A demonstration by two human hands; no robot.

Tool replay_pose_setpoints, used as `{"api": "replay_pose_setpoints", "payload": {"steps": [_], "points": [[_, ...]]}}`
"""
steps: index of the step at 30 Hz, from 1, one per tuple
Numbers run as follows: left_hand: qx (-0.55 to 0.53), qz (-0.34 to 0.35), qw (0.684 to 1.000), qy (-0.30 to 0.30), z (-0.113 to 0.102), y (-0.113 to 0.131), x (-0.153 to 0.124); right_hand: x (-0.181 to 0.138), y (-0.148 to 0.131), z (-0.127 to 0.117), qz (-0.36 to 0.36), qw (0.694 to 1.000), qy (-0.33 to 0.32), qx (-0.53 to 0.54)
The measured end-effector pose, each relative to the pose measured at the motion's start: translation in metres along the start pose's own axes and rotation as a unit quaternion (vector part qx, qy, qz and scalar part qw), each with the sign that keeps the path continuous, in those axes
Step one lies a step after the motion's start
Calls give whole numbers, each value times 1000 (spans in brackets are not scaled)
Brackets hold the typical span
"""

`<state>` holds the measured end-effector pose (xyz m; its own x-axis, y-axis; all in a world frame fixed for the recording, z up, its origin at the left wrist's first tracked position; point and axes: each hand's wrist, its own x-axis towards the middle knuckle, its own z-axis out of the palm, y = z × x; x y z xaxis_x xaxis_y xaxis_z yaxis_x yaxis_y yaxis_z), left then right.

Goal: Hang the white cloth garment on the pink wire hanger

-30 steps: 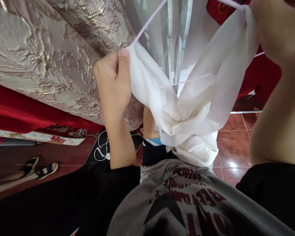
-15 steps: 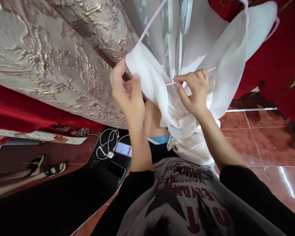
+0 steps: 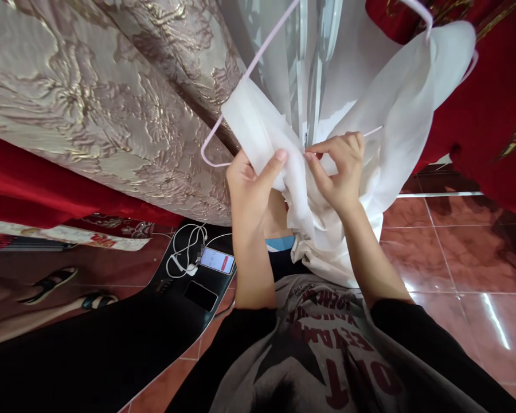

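Note:
Sheer white fabric (image 3: 262, 129) hangs folded over the lower bar of a pale pink clothes hanger (image 3: 270, 39), and more of it bunches over my lap. My left hand (image 3: 253, 183) grips this fabric, thumb on top and fingers behind. To its right, my right hand (image 3: 339, 163) is closed in a pinch at the hanger's lower bar, beside the fabric's edge. The bar shows again to the right of that hand. What lies exactly between the pinching fingertips is partly hidden.
Embossed gold-pink fabric (image 3: 90, 97) hangs at left, red fabric (image 3: 468, 109) at right. On a black bench (image 3: 90, 344) lie a lit phone (image 3: 217, 260), a dark phone (image 3: 200, 296) and a white cable (image 3: 178, 246). A person's sandalled feet (image 3: 97, 301) are at far left.
My left hand has moved right and down along the fabric, away from the hanger's left corner, which now shows. My right hand stays pinched in nearly the same place.

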<state>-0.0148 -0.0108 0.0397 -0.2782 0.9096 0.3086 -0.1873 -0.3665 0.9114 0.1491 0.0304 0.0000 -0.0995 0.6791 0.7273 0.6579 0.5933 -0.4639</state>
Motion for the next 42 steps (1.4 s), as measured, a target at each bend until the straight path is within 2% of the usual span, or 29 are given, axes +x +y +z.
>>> {"api": "replay_pose_setpoints", "payload": {"steps": [3,6,8,9,11,12,14,16,19,21,23,26,27,28,29,31,32,33,35,36,37,38,40,42], "points": [[-72,-33,997,-1,-6,27,17,0,-2,-4,-5,1000,5,8],[-151,-72,984,-59,-23,51,35,-1,-4,-5,0,1000,2,10],[-178,-69,981,-26,-40,57,40,0,-5,-5,6,1000,2,10],[-192,-27,981,9,-50,55,39,0,-6,-5,6,1000,5,10],[-178,15,982,60,-68,43,30,0,-6,-5,2,1000,12,11],[-161,19,982,94,-75,34,24,1,-6,-5,1,1000,14,11],[-109,-5,988,106,-83,11,11,0,-6,-4,3,1000,7,9],[-109,-51,987,103,-80,-10,0,-1,-8,-2,4,1000,-5,14],[-136,-86,984,70,-54,-26,-8,-5,-13,2,-6,999,-12,30],[-171,-86,980,45,-35,-27,-8,-7,-18,3,-4,999,-7,31],[-187,-73,979,44,-21,-25,-7,-5,-22,-2,0,999,-3,39],[-177,-65,981,42,-15,-24,-5,6,-25,-23,-8,992,-43,121],[-175,-63,982,38,-15,-25,-5,11,-24,-33,-11,985,-23,171],[-173,-59,983,34,-16,-26,-5,15,-20,-45,-11,976,29,214],[-174,-54,983,31,-15,-28,-6,19,-13,-56,-9,965,108,237],[-177,-45,983,28,-13,-31,-6,22,7,-74,-1,940,264,217],[-179,-41,983,29,-12,-33,-6,19,19,-79,8,934,303,189],[-182,-41,982,27,-9,-35,-6,14,31,-80,20,938,300,170],[-191,-38,981,27,-5,-39,-5,-4,53,-71,68,944,253,203],[-197,-39,979,30,-3,-41,-5,-15,61,-61,95,948,215,216],[-206,-41,977,31,-1,-42,-4,-26,65,-50,156,951,161,215],[-216,-46,975,31,0,-43,-4,-36,67,-38,178,950,140,213],[-240,-54,969,24,1,-42,-3,-49,64,-18,197,950,110,216],[-246,-56,967,21,0,-38,-3,-49,59,-11,169,953,119,222]]}}
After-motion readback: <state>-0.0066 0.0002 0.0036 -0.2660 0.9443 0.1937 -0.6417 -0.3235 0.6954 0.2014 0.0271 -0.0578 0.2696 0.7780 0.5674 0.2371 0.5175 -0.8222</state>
